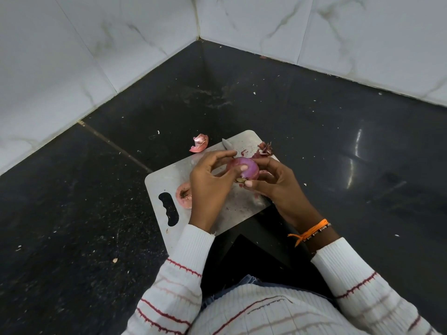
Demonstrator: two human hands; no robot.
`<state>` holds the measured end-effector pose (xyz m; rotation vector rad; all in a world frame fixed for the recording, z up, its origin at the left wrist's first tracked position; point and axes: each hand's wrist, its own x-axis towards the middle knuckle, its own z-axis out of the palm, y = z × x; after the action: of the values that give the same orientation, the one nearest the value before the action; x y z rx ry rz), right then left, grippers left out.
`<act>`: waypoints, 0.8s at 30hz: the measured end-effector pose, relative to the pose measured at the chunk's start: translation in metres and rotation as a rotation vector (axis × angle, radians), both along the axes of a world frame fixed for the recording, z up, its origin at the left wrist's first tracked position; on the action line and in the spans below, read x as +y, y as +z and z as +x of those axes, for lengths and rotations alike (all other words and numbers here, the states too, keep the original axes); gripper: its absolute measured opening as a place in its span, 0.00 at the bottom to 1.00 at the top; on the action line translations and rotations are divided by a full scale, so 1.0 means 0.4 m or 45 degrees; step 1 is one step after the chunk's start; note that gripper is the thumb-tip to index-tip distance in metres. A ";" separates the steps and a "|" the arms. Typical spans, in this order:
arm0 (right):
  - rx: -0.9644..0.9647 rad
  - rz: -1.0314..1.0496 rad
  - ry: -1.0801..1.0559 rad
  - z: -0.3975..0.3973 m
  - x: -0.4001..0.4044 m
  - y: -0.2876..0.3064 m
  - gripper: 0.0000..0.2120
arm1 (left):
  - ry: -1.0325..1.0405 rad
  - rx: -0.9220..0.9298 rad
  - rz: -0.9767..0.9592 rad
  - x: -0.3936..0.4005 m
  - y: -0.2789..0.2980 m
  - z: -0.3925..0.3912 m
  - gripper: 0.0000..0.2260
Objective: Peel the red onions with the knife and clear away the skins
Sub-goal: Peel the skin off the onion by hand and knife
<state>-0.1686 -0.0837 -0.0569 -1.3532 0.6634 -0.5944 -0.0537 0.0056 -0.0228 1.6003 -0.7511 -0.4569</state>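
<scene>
Mid-task view of red-onion peeling over a rectangular steel cutting board that lies on the black polished stone desk in a corner of white marble-patterned tiles. The round purple-red onion is held just above the middle of the board, between both hands. The right hand cups it from the right with curled fingers, and the left hand pinches at its left side, apparently pulling away a strip of skin. Most of the visible surface is smooth and glossy, so this onion is judged nearly peeled; a brownish root stub shows at its near end. The silver knife blade lies on the far part of the board, beyond the left hand's fingers and gripped by neither hand; its handle is hidden.

Clearing is judged not yet begun. A curled pink skin piece lies on the desk just beyond the board's far left edge, dry purple skin scraps sit at the far right corner, and a pale pink piece, possibly a cut onion end, lies on the board beside its handle slot, partly hidden by the left hand. Small flecks dot the desk. No other onions are in view.
</scene>
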 end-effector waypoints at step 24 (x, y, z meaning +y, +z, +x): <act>-0.060 0.287 -0.013 0.009 0.008 -0.007 0.23 | 0.103 -0.369 -0.114 -0.003 -0.024 0.002 0.05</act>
<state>-0.1651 -0.0807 -0.0597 -1.1232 0.6786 -0.5411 -0.0528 0.0045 -0.0324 1.6240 -0.9072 -0.1305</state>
